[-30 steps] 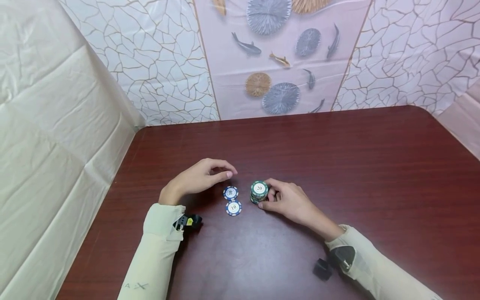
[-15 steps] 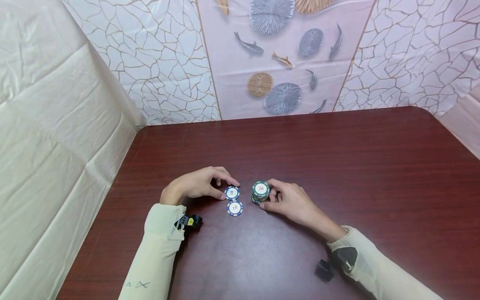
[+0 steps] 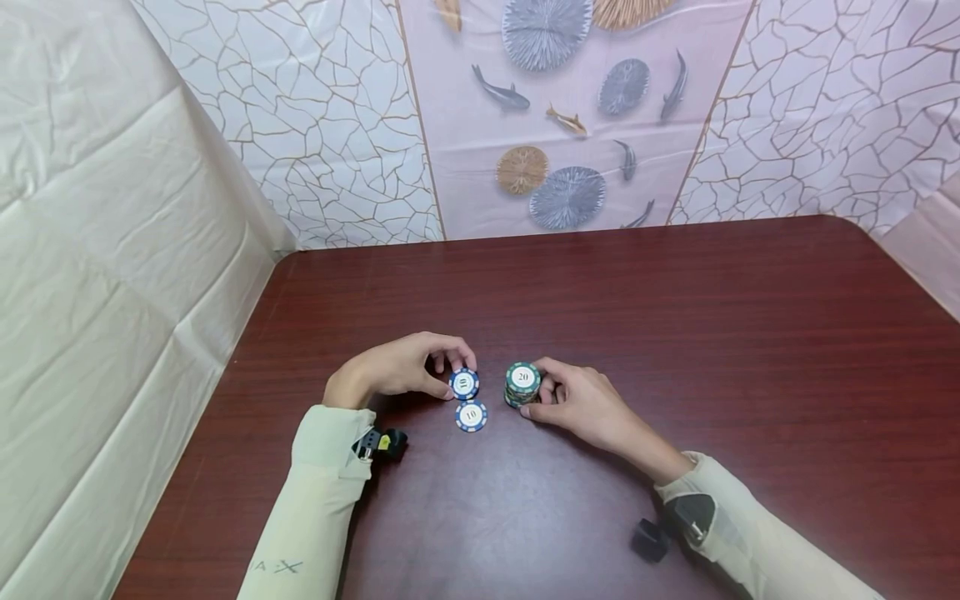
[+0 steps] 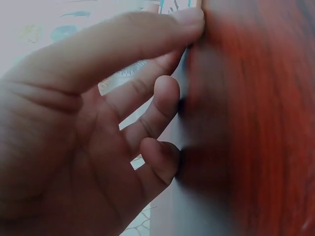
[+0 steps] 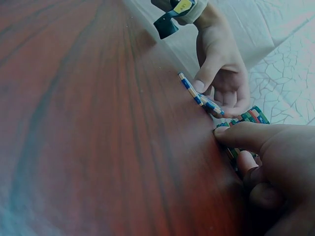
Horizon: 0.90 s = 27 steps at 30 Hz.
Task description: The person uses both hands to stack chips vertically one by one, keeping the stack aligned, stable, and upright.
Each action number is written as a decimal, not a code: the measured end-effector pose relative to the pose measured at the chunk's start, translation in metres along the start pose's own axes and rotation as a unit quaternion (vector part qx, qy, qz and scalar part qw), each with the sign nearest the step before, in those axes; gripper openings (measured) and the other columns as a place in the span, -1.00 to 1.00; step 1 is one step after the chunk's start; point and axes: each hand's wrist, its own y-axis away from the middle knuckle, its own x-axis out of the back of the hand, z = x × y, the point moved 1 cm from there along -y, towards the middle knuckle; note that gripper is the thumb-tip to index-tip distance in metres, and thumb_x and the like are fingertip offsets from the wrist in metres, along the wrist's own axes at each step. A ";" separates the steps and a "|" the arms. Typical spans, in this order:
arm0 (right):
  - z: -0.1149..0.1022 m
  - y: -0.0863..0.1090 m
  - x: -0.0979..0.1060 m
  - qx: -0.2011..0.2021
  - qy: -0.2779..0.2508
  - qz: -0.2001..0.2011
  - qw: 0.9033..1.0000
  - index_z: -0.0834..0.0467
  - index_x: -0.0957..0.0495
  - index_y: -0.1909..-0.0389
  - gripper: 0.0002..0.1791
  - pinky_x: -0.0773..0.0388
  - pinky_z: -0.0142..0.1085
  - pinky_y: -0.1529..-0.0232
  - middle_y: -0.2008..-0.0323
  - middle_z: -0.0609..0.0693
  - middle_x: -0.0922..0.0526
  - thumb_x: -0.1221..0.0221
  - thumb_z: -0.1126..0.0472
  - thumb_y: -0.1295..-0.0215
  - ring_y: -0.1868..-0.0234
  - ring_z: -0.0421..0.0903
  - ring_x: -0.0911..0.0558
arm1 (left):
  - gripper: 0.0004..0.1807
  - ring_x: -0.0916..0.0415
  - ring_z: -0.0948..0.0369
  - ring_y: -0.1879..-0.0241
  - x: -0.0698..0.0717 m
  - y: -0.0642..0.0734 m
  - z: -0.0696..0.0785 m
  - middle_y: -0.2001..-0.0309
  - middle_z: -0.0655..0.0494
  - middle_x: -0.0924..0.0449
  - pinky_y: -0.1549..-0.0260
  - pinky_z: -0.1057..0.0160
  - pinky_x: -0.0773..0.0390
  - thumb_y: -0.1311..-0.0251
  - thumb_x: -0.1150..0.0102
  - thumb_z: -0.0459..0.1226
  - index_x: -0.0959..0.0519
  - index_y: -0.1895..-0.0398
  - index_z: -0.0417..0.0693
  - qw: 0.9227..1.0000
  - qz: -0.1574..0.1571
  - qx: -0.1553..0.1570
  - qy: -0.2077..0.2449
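My left hand [image 3: 405, 364] pinches a blue-and-white poker chip [image 3: 464, 383] marked 10 between thumb and fingertips. Just in front of it, nearer to me, a second blue 10 chip [image 3: 471, 416] lies flat on the table. To the right, thumb and fingers of my right hand [image 3: 588, 404] grip a short stack of poker chips [image 3: 522, 379] at its side, topped by a green chip marked 20. Seen from the right wrist, the chip stack [image 5: 253, 115] shows green, red and blue edges. The left wrist view shows the remaining fingers [image 4: 165, 96] bent near the tabletop.
The dark red wooden table [image 3: 637, 292] spreads around both hands. Behind it hangs a patterned cloth [image 3: 570, 125], and a pale cloth [image 3: 127, 317] drops along the left edge. A black wrist camera [image 3: 648, 540] sits at the right sleeve.
My left hand has come down to the upper blue chip, and its fingers have closed on the chip's edges. The right hand has kept its grip on the stack.
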 end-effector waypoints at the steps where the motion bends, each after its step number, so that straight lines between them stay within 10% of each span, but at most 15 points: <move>1: 0.000 0.000 0.000 0.000 0.000 0.000 1.000 -0.04 -0.64 0.01 -0.59 -0.33 -0.32 0.44 0.54 -0.30 -0.53 -0.52 0.04 -0.14 0.61 -0.32 -0.42 | -0.60 -0.46 0.12 0.15 0.000 -0.001 0.000 0.19 0.14 -0.64 0.08 0.17 -0.48 -0.22 -0.45 -0.45 -0.69 -0.08 0.07 1.000 0.000 -0.001 -0.002; 27: 0.002 0.000 -0.001 0.004 -0.004 0.002 1.000 -0.05 -0.65 0.00 -0.58 -0.35 -0.33 0.43 0.53 -0.30 -0.54 -0.53 0.05 -0.14 0.61 -0.33 -0.41 | -0.62 -0.50 0.18 0.22 -0.005 -0.008 0.009 0.27 0.18 -0.64 0.18 0.23 -0.56 -0.10 -0.59 -0.19 -0.73 0.01 -0.03 0.996 0.034 0.049 -0.062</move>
